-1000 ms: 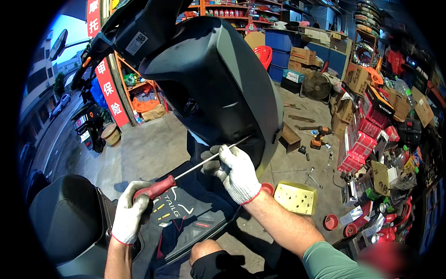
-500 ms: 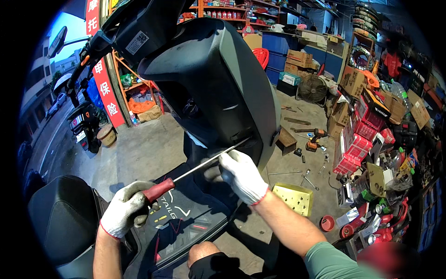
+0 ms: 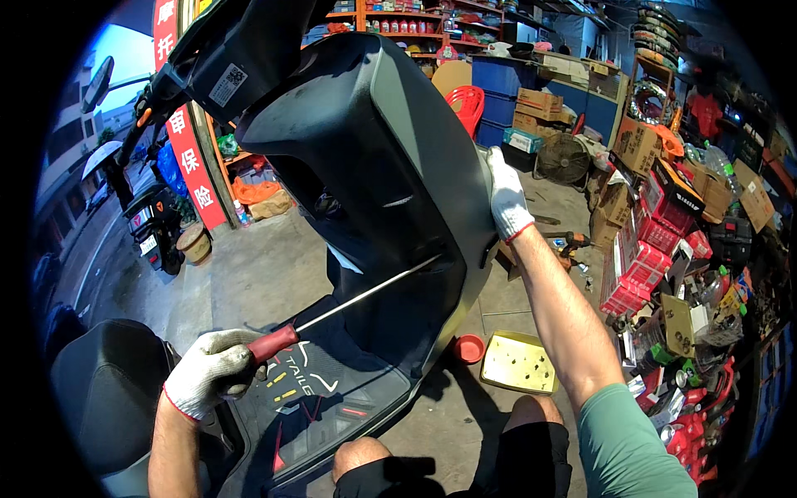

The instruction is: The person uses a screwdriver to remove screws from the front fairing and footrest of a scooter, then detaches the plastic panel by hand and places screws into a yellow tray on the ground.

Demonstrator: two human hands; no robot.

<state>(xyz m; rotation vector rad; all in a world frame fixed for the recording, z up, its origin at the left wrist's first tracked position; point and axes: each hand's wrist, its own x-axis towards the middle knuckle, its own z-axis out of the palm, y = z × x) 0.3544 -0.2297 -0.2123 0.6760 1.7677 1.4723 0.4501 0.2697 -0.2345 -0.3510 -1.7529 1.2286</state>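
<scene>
My left hand (image 3: 212, 369), in a white knit glove with a darkened palm side, is closed around the red handle of a long screwdriver (image 3: 353, 304). The metal shaft slants up and right to the lower part of a scooter's dark front panel (image 3: 398, 224), where its tip meets a small recess. Whether the tip is inside the recess cannot be made out. My right hand (image 3: 505, 195), gloved too, grips the right outer edge of the panel; some of its fingers are hidden behind that edge.
Below the panel lies the scooter's footboard mat (image 3: 324, 390), with the black seat (image 3: 112, 390) at left. On the floor to the right are a yellow tray (image 3: 520, 363) with small dark parts, a red dish (image 3: 469, 349) and a power drill (image 3: 568, 245). Boxes (image 3: 639, 270) pile up farther right.
My right hand has left the screwdriver shaft and moved up and right to the panel's outer edge. My left hand keeps hold of the handle, slightly further left and higher at its grip.
</scene>
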